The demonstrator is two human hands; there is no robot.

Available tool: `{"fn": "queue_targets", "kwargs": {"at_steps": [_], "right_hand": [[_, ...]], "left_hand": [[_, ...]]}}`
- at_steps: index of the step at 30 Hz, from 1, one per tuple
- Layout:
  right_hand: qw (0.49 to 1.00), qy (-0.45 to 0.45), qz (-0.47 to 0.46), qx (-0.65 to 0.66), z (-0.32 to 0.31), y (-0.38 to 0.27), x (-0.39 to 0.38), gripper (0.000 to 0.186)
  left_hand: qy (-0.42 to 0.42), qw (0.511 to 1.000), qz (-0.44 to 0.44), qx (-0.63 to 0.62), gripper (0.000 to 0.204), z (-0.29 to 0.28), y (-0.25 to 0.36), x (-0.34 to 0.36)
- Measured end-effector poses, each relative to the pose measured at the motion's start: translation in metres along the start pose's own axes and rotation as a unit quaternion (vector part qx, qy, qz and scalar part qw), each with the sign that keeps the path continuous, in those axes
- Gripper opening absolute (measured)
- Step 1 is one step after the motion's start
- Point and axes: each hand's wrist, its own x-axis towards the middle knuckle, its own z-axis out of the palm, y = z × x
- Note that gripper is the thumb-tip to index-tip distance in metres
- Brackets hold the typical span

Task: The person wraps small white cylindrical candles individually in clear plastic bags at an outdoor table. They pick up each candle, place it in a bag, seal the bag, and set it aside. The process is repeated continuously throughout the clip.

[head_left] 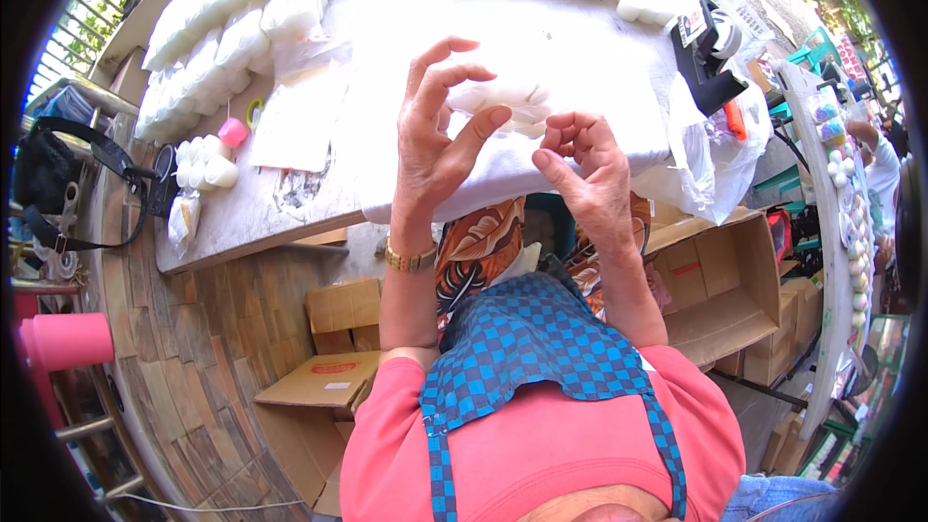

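Note:
My left hand is raised over the front part of the white-covered table, fingers curved and apart, with nothing visible in it. Just to its right, my right hand has loosely curled fingers and a thumb slightly apart, also with nothing visible in it. Behind both hands lies a translucent plastic wrap with pale items, partly hidden by my fingers and too washed out to make out clearly.
Rows of white cylinders line the table's back and left, near a pink cup. A black device and white bag sit right. Cardboard boxes stand below; another person is at far right.

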Motion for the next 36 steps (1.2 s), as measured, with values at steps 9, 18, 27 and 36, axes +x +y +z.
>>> {"fn": "queue_targets", "kwargs": {"at_steps": [9,18,27,36], "right_hand": [[0.989,0.036,-0.096,-0.103,-0.005,0.008,0.007,0.028],[0.971,-0.043,-0.198,-0.129,-0.008,-0.002,0.002,0.019],[0.962,-0.027,-0.241,-0.123,-0.006,-0.029,0.034,0.030],[0.916,-0.080,-0.330,-0.214,-0.009,-0.043,0.048,0.018]], "left_hand": [[-0.056,0.988,0.051,0.132,0.040,0.002,-0.004,0.009],[0.019,0.996,-0.052,0.070,0.054,0.018,0.020,-0.013],[-0.009,0.998,-0.057,0.011,0.045,0.017,0.020,-0.008],[-0.008,0.998,-0.046,0.032,0.038,0.022,0.025,-0.005]]}}
